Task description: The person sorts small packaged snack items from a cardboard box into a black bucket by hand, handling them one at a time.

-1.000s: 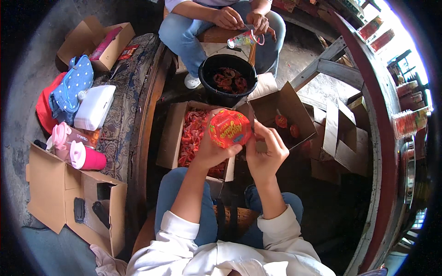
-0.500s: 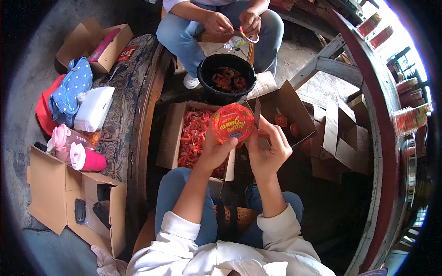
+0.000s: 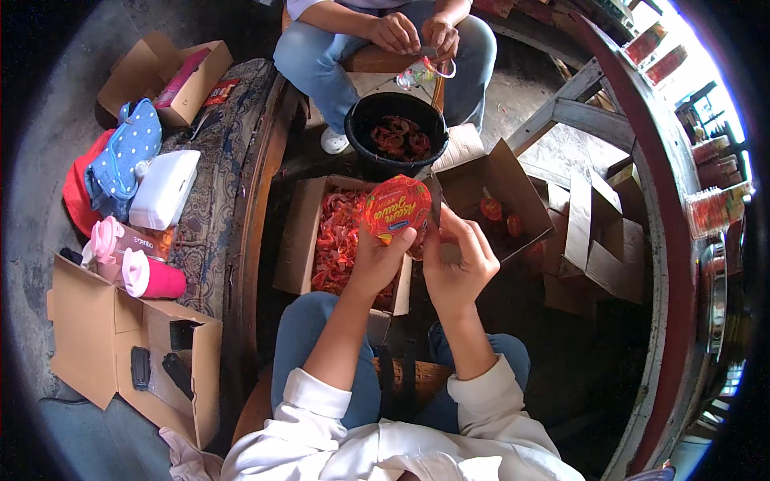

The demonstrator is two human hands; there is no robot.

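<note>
My left hand (image 3: 375, 263) is wrapped round a plastic cup (image 3: 396, 210) with a red printed film lid, thumb on its edge. The lid faces up toward me. At the cup's right rim my right hand (image 3: 460, 268) pinches a thin dark blade (image 3: 435, 196), which stands upright against the rim. Most of the cup's body is hidden behind the lid and fingers. Below the cup sits a cardboard box (image 3: 298, 244) full of red plastic scraps (image 3: 341, 240).
Opposite, a person's hands (image 3: 413, 34) work on a clear cup (image 3: 415, 74) over a black bucket (image 3: 353, 136) holding red scraps. An open carton (image 3: 525, 188) with red-lidded cups stands right. Left are a patterned bench (image 3: 212, 184), pink tumblers (image 3: 148, 274) and boxes. A wooden frame (image 3: 658, 200) borders the right.
Both my hands have shifted slightly left with the cup, and its lid has turned and tilted a little. The other person's hands and clear cup have moved slightly.
</note>
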